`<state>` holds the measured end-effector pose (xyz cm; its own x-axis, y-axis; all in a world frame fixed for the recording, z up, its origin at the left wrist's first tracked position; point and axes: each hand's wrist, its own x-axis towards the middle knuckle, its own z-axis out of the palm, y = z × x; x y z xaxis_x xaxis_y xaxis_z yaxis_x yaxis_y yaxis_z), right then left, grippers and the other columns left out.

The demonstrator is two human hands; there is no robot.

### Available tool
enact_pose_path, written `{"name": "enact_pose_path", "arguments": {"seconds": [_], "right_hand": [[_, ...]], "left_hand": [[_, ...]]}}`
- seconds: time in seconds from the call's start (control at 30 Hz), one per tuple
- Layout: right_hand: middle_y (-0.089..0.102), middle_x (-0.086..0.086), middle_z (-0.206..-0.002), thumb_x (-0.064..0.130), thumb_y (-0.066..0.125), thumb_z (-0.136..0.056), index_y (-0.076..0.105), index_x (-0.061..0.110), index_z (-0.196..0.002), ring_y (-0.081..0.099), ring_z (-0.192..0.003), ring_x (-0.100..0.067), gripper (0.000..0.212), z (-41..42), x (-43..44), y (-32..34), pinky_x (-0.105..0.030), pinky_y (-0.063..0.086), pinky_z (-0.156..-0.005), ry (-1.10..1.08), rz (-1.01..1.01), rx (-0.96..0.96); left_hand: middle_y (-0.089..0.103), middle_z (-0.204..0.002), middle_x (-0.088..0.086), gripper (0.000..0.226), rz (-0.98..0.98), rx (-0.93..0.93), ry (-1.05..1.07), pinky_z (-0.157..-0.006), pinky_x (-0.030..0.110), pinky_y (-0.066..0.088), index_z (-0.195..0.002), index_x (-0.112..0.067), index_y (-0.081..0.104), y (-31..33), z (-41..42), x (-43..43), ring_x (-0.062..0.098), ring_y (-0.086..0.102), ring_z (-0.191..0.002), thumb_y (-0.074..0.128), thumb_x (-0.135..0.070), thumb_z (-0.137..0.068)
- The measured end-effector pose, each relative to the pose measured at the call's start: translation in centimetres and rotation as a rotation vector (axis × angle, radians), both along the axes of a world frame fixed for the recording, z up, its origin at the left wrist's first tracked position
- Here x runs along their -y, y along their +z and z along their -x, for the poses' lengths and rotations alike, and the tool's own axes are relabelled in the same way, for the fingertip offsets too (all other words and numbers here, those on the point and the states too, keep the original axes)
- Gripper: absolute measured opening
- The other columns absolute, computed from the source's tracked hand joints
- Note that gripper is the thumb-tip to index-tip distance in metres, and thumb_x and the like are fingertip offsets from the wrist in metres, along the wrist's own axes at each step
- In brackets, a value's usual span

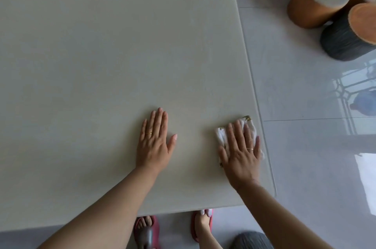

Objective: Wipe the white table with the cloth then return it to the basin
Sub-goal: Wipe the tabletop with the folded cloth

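- The right hand point(241, 153) lies flat on the white cloth point(236, 133) with its fingers point(232, 132) spread apart and pressing down, not curled around it.
- The cloth sits on the counter point(114, 55) near its right edge and close to the near corner.
- The left hand point(155, 139) rests flat on the bare counter, fingers close together, thumb out, holding nothing. It looks like it props the person up.
- The step looks like wiping. To do it well, keep the palm flat, press evenly and slide in long lines that overlap, so no strip gets missed.
- Near the edge, go slow so the cloth does not slip off onto the floor point(305, 147).
- Most of the counter is far from the cloth, so a lot may be left to wipe.
- The counter is big, smooth and pale, with rounded corners.
- The cloth is soft, crumpled and thin, with a bit of yellow-green trim at its corners.
- The floor is shiny grey tile.
- Round stools point(317, 0) with fuzzy tops stand off to the far right.
- No basin shows here.
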<state>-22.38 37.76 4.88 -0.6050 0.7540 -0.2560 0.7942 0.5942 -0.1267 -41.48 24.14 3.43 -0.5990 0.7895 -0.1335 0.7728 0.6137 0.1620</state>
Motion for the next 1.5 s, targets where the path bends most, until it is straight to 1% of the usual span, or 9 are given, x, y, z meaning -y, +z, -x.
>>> {"name": "enact_pose_path", "arguments": {"seconds": [0.13, 0.37, 0.63, 0.87, 0.97, 1.17, 1.3, 1.4, 1.5], "right_hand": [[-0.005, -0.002, -0.158, 0.051, 0.011, -0.091, 0.0, 0.021, -0.148, -0.011, -0.145, -0.023, 0.065, 4.2, 4.0, -0.4, -0.048, -0.006, -0.116, -0.137, 0.044, -0.033], [0.029, -0.003, -0.153, 0.051, 0.039, -0.086, 0.034, 0.022, -0.144, 0.018, -0.143, -0.028, 0.065, 2.4, -1.3, -0.5, -0.049, 0.018, -0.112, 0.616, -0.032, -0.039], [-0.009, 0.003, -0.155, 0.052, 0.014, -0.088, 0.009, 0.024, -0.15, -0.015, -0.143, -0.02, 0.068, 9.2, -2.2, -0.6, -0.042, -0.015, -0.113, -0.167, 0.006, -0.058], [0.029, -0.001, -0.153, 0.05, 0.034, -0.091, 0.035, 0.022, -0.144, 0.02, -0.142, -0.026, 0.061, 10.3, -4.2, -0.3, -0.048, 0.017, -0.11, 0.656, -0.032, -0.054], [0.023, -0.002, -0.155, 0.052, 0.027, -0.091, 0.031, 0.022, -0.146, 0.011, -0.144, -0.024, 0.063, 10.4, -9.1, -0.5, -0.046, 0.01, -0.115, 0.524, -0.079, -0.032], [-0.009, 0.003, -0.158, 0.048, 0.024, -0.095, 0.002, 0.026, -0.15, -0.016, -0.144, -0.017, 0.063, 17.3, -8.8, -1.2, -0.043, -0.014, -0.115, -0.206, -0.012, -0.054], [-0.011, 0.006, -0.155, 0.052, 0.012, -0.093, 0.002, 0.026, -0.149, -0.02, -0.143, -0.02, 0.063, 19.2, -5.9, -1.0, -0.043, -0.017, -0.114, 0.174, 0.022, -0.062], [0.011, 0.001, -0.157, 0.052, 0.023, -0.092, 0.018, 0.025, -0.148, -0.002, -0.145, -0.024, 0.063, 17.5, -10.1, -0.8, -0.045, 0.002, -0.117, 0.538, -0.001, -0.054], [0.011, 0.002, -0.158, 0.054, 0.022, -0.094, 0.02, 0.026, -0.148, -0.002, -0.145, -0.019, 0.061, 16.2, -15.8, -0.8, -0.044, 0.007, -0.118, 0.4, -0.051, -0.034]], "left_hand": [[0.025, -0.154, 0.013, 0.065, 0.002, -0.021, 0.008, -0.116, 0.042, 0.018, -0.146, -0.004, 0.027, -0.2, 0.0, 0.1, 0.026, 0.024, -0.143, 0.031, -0.043, -0.094], [0.024, -0.155, 0.012, 0.064, 0.0, -0.027, 0.012, -0.115, 0.044, 0.022, -0.147, -0.005, 0.026, -0.5, -0.1, 0.1, 0.025, 0.021, -0.144, 0.032, -0.042, -0.094], [0.025, -0.155, 0.012, 0.063, 0.031, -0.03, 0.013, -0.114, 0.044, 0.023, -0.145, -0.004, 0.03, -0.7, -0.1, 0.0, 0.024, 0.023, -0.143, 0.027, -0.043, -0.095], [0.027, -0.153, 0.014, 0.063, -0.014, -0.005, -0.019, -0.113, 0.044, 0.022, -0.145, -0.003, 0.029, 0.4, 1.9, -1.5, 0.026, 0.024, -0.143, 0.02, -0.043, -0.098], [0.026, -0.154, 0.014, 0.064, -0.059, -0.02, -0.036, -0.114, 0.043, 0.021, -0.145, -0.003, 0.028, 1.1, 4.4, -4.1, 0.028, 0.025, -0.142, 0.025, -0.043, -0.096], [0.03, -0.152, 0.016, 0.064, -0.096, -0.05, -0.008, -0.114, 0.042, 0.02, -0.144, -0.001, 0.032, 1.1, 10.1, -9.1, 0.029, 0.028, -0.141, 0.03, -0.042, -0.094], [0.029, -0.152, 0.016, 0.065, -0.107, -0.047, 0.002, -0.116, 0.041, 0.016, -0.145, -0.002, 0.03, 0.6, 13.1, -11.1, 0.029, 0.026, -0.142, 0.027, -0.042, -0.094], [0.028, -0.153, 0.015, 0.065, -0.105, -0.047, 0.005, -0.117, 0.043, 0.019, -0.145, -0.003, 0.029, 0.1, 14.8, -11.6, 0.028, 0.025, -0.142, 0.027, -0.043, -0.094], [0.025, -0.154, 0.013, 0.067, -0.079, -0.044, 0.009, -0.117, 0.041, 0.017, -0.146, -0.004, 0.027, -0.5, 15.6, -11.5, 0.027, 0.023, -0.143, 0.024, -0.046, -0.094]]}}
